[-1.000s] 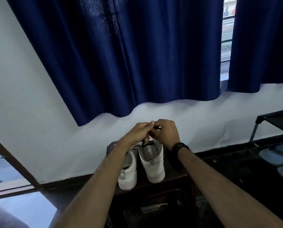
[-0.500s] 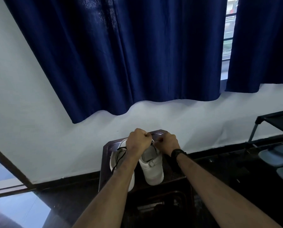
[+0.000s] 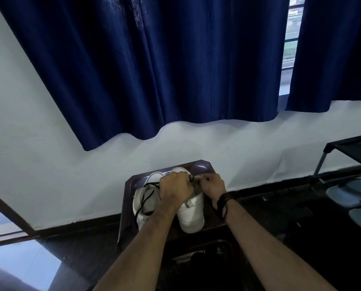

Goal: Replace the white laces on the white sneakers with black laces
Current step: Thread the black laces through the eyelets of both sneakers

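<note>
Both hands pinching black lace [image 3: 148, 195] at right sneaker [image 3: 191, 215]: left hand [image 3: 175, 189], right hand [image 3: 213, 185]. Risk: loose trailing lace snagging, dragging left sneaker [image 3: 143, 204] off worktop [image 3: 202, 166].

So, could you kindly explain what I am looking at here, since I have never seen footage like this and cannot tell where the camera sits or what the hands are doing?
There is no machine here. A person wears one wide-angle camera on the head, looking forward and down, so the two bare forearms reach in from the bottom edge. There is only this one view.

Two white sneakers stand side by side on a small dark table against a white wall, under blue curtains. The left hand and the right hand meet over the far end of the right-hand sneaker, fingers curled, pinching a black lace between them. More of a black lace trails over the left-hand sneaker. The right wrist wears a dark band. At the right edge is a shoe rack with slippers below it.
</note>
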The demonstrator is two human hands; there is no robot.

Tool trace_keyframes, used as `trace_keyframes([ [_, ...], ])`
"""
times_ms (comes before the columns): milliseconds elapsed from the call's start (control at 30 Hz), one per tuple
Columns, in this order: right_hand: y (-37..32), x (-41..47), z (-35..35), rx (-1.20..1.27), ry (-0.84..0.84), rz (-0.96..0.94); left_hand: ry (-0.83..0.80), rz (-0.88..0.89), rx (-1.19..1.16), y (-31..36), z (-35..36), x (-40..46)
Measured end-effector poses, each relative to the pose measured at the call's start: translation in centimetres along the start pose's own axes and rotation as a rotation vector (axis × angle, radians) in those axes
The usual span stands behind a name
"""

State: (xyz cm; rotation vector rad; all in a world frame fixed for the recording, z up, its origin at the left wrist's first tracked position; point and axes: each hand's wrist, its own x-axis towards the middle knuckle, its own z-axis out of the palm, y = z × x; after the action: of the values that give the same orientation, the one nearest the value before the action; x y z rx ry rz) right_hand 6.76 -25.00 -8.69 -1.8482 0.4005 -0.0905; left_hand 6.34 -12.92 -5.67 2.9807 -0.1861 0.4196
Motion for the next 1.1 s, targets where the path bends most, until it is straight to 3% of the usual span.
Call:
trace_keyframes([
  [400, 1.0, 0.3, 0.5, 0.072, 0.001, 0.017, 0.014, -0.060, -0.098, -0.4, 0.3, 0.0],
  [600, 1.2, 0.3, 0.5, 0.062, 0.025, -0.004, 0.071, 0.047, -0.047, -0.3, 0.7, 0.1],
  [867, 1.3, 0.2, 0.5, 0.050, 0.029, -0.025, -0.047, 0.058, -0.083, -0.7, 1.0, 0.4],
  [1100, 1.4, 0.2, 0.7, 0.061, 0.044, -0.020, -0.044, 0.004, -0.161, -1.0, 1.2, 0.4],
])
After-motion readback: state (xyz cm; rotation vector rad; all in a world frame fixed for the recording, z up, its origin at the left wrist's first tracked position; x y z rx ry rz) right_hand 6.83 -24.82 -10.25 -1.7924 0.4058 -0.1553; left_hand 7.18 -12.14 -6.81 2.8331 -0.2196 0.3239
